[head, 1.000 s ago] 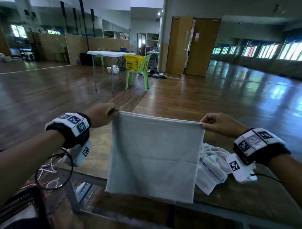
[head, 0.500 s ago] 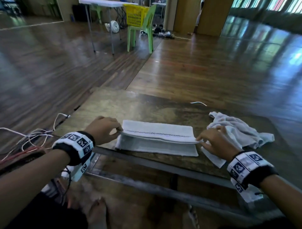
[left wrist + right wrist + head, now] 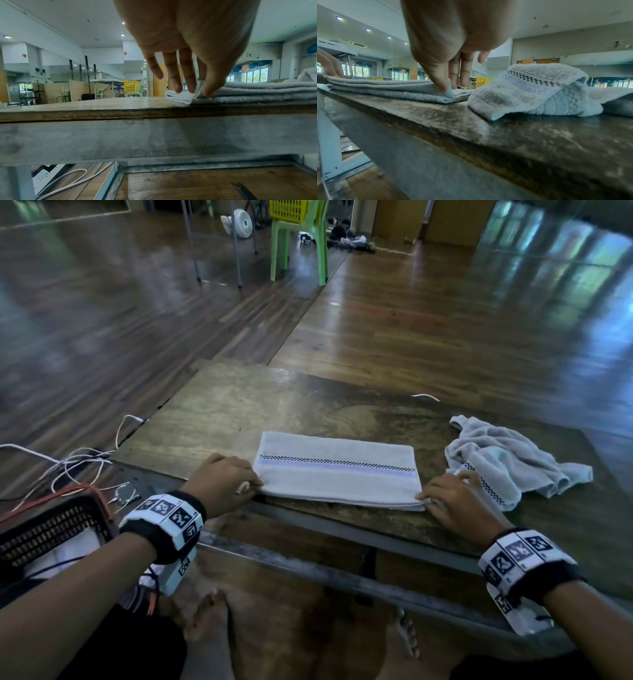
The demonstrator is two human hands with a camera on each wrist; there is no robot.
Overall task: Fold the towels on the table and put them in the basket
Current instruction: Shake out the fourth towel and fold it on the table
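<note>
We see the folded towel [image 3: 337,470] lying flat on the worktop [image 3: 222,419] close to its near edge, its checked stripe running left to right. The left hand [image 3: 224,479] sits at the towel's near left corner, and from the left wrist view its fingers [image 3: 176,82] pinch the top layer there against the thumb. The right hand [image 3: 455,501] does the same at the near right corner, with thumb and fingers [image 3: 453,75] nipping a small peak of cloth. A crumpled towel [image 3: 507,460] lies just to the right, touching the right hand's far side, or so it seems. A dark slatted basket [image 3: 51,525] stands low at the left, off the worktop.
</note>
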